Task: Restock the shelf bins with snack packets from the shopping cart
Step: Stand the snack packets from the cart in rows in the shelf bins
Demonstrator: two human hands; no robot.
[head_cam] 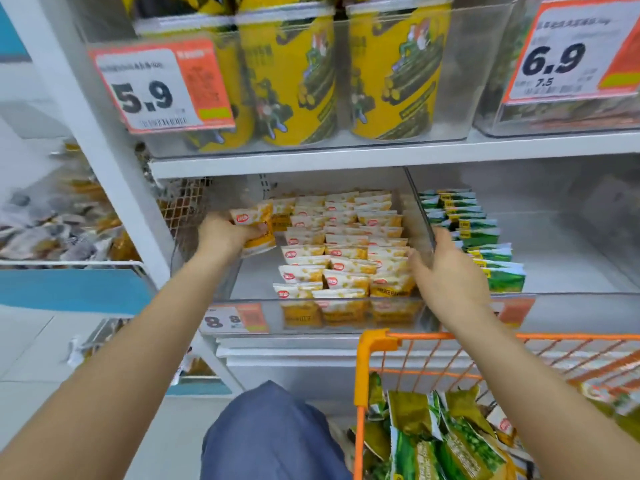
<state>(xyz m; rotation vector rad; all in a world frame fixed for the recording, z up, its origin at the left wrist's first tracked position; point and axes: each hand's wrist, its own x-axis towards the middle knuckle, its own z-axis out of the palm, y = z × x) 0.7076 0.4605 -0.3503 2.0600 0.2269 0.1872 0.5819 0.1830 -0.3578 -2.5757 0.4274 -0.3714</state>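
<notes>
Two hands work inside the clear shelf bin [346, 317] on the lower shelf. The left hand [225, 233] has its fingers closed around a small stack of yellow snack packets [256, 226] at the bin's empty left side. The right hand [446, 271] has its fingers spread wide and rests against the right edge of the yellow rows [346, 251], beside the divider [420, 209]. To do this step well, I think the stack should go down upright in the free left column, faces forward like the others, while the right hand keeps the rows from falling. More packets wait in the orange shopping cart [374, 344], near the green packets [481, 233].
</notes>
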